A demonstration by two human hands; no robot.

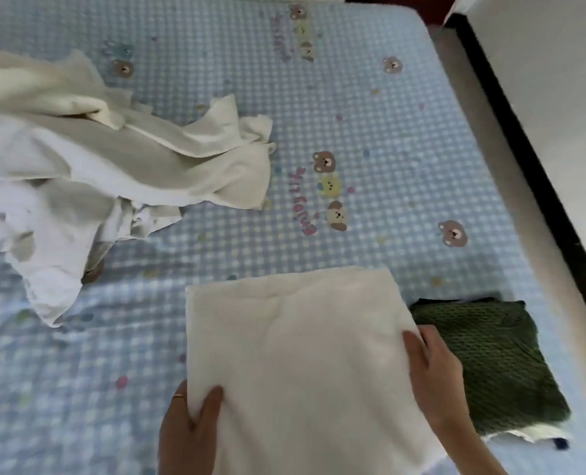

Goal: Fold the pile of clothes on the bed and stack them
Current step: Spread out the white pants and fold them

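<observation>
You are partway through, by the look of it. The folded cream garment (295, 365) lies on the bed (370, 108) straight in front of you, squared into a near rectangle, and you have a hand on each side of it. Your left hand (190, 430) has its thumb on top of the near left edge and its fingers tucked under, so that grip is closed on the cloth. Your right hand (437, 378) pinches the right edge the same way, thumb on top, fingers below.

Just beside it on the right sits a folded green knitted garment (490, 365), resting on something white (521, 435) that peeks out at its near corner; I take that for the stack begun. The cream piece touches or slightly overlaps the green one's left edge under your right hand.

Still to do: the heap of pale clothes (89, 159) at the left, well apart from the stack, lies loose and crumpled, with several pieces in it, though how many I cannot tell.

The cream fold's long axis runs from you toward the far side of the bed, leaning slightly left, with its short far edge pointing up the bed. The green piece is turned clockwise from it, so you would likely need to twist the cream one to match when it goes on top
</observation>
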